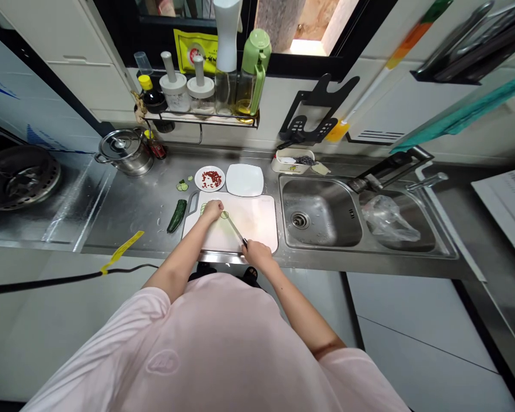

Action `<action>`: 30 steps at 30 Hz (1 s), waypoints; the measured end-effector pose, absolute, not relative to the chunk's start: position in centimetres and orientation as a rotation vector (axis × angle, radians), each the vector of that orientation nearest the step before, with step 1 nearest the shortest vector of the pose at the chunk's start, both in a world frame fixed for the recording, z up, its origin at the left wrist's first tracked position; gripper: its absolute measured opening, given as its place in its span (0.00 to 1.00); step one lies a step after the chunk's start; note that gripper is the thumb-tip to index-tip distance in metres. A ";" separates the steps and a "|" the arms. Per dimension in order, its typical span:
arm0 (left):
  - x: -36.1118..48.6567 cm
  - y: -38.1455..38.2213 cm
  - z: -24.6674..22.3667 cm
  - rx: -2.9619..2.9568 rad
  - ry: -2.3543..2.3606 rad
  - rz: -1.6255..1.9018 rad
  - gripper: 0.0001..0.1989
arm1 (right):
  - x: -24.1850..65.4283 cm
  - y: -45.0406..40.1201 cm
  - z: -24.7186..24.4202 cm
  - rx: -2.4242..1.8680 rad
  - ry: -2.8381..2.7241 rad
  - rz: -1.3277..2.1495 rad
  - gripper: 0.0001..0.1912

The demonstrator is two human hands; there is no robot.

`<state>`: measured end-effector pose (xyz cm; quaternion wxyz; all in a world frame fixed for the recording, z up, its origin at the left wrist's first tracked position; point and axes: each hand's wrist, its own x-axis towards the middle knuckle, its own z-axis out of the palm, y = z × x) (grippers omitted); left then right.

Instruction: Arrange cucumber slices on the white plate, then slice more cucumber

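My left hand [213, 210] presses down on a green cucumber piece [203, 209] lying on a white plastic cutting board [257, 220]. My right hand [253, 250] grips the handle of a kitchen knife [236, 233], whose blade slants up to a thin slice by my left fingers. Beside the board lies a dark green cucumber half [177, 216]. Several cut slices [182, 185] sit on the steel counter [133, 200] behind it. Farther back are a small plate of chopped red chili [210, 178] and a bare white square plate [244, 179].
To the right is a double steel sink [321, 212], with a plastic bag [388, 218] in its far basin. A steel pot [124, 151] and gas hob [19, 177] stand left. A rack of bottles and jars [201, 118] lines the back wall.
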<state>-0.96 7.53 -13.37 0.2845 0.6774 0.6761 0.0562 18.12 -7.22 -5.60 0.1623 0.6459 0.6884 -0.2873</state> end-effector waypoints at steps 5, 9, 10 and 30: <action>-1.0 7.5 -13.4 1.803 1.813 0.148 0.09 | 18.2 -6.9 -5.5 1.840 1.952 -0.821 0.20; -1.0 7.6 -13.5 1.803 1.811 0.155 0.09 | 18.2 -6.7 -5.3 1.833 1.966 -0.830 0.20; -1.0 7.6 -13.5 1.804 1.806 0.161 0.09 | 18.2 -6.6 -5.2 1.833 1.963 -0.836 0.20; -1.2 7.7 -13.7 1.802 1.785 0.175 0.08 | 18.4 -6.1 -4.9 1.820 1.942 -0.877 0.21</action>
